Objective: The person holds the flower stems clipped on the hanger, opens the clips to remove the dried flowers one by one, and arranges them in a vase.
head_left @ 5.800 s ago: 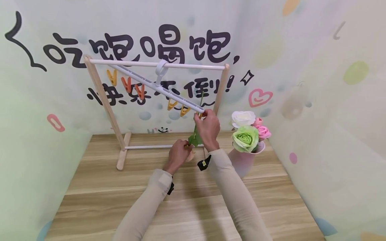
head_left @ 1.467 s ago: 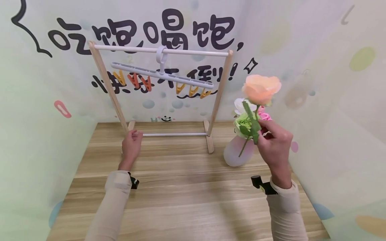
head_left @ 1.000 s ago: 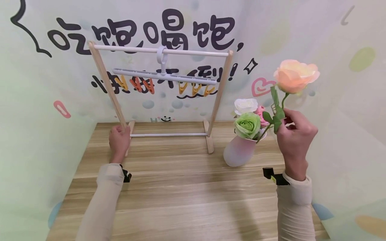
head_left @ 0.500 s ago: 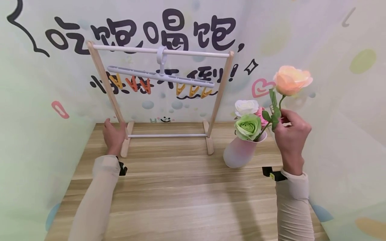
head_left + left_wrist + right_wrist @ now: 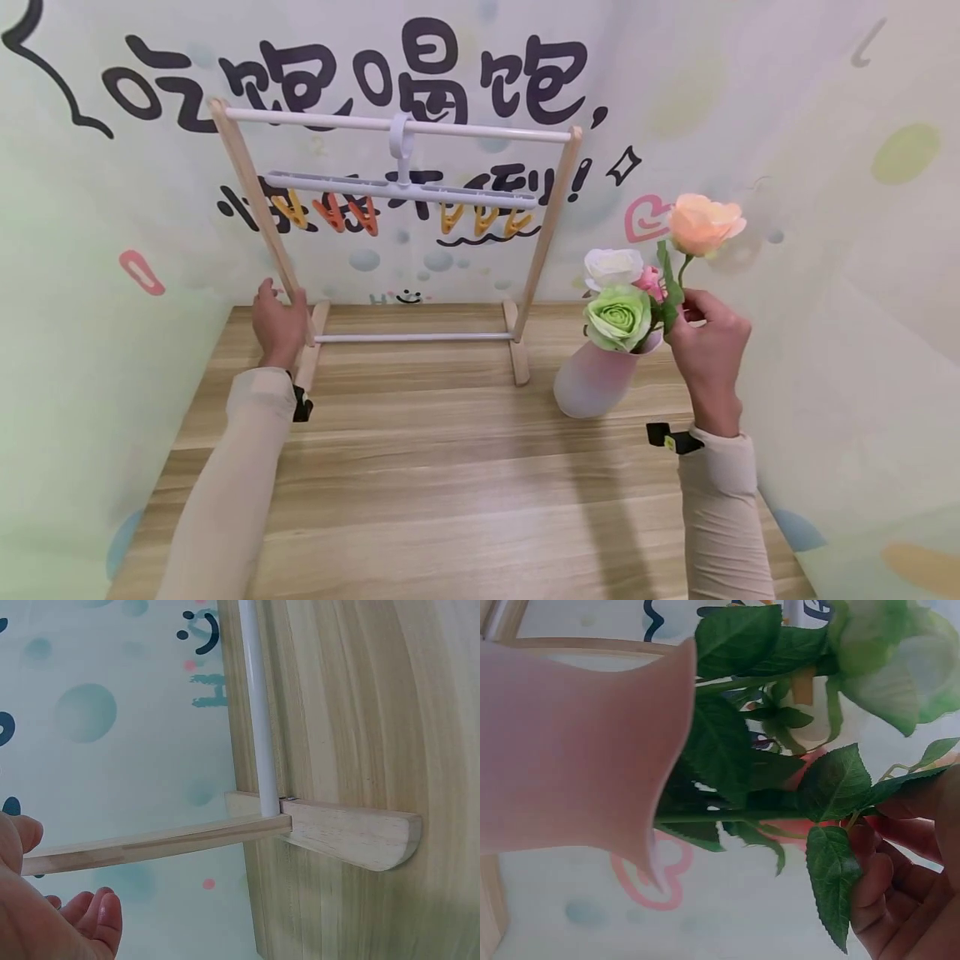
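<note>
In the head view my right hand (image 5: 708, 346) pinches the green stem of a peach artificial rose (image 5: 705, 223), bloom upward, at the right of a pink-white vase (image 5: 592, 383). The right wrist view shows the stem (image 5: 757, 816) running past the rim into the vase mouth, with thumb and fingertips around it among the leaves (image 5: 831, 881). My left hand (image 5: 279, 327) is at the left wooden post (image 5: 165, 844) of the rack; the thumb is on one side of it, the fingers loosely bent on the other, their tips apart from the wood.
A white rose (image 5: 613, 268), a green rose (image 5: 618, 318) and a small pink flower (image 5: 651, 283) stand in the vase. From the rack's top bar (image 5: 322, 121) hangs a pale hanger (image 5: 345, 183) with orange and yellow clips (image 5: 363, 217). Walls (image 5: 847, 333) border the wooden table (image 5: 450, 500).
The peach rose left the hanger's right end, travelled right and came down over the vase, its stem now inside. My left hand moved from the flower to the left post. The hanger swung nearly level.
</note>
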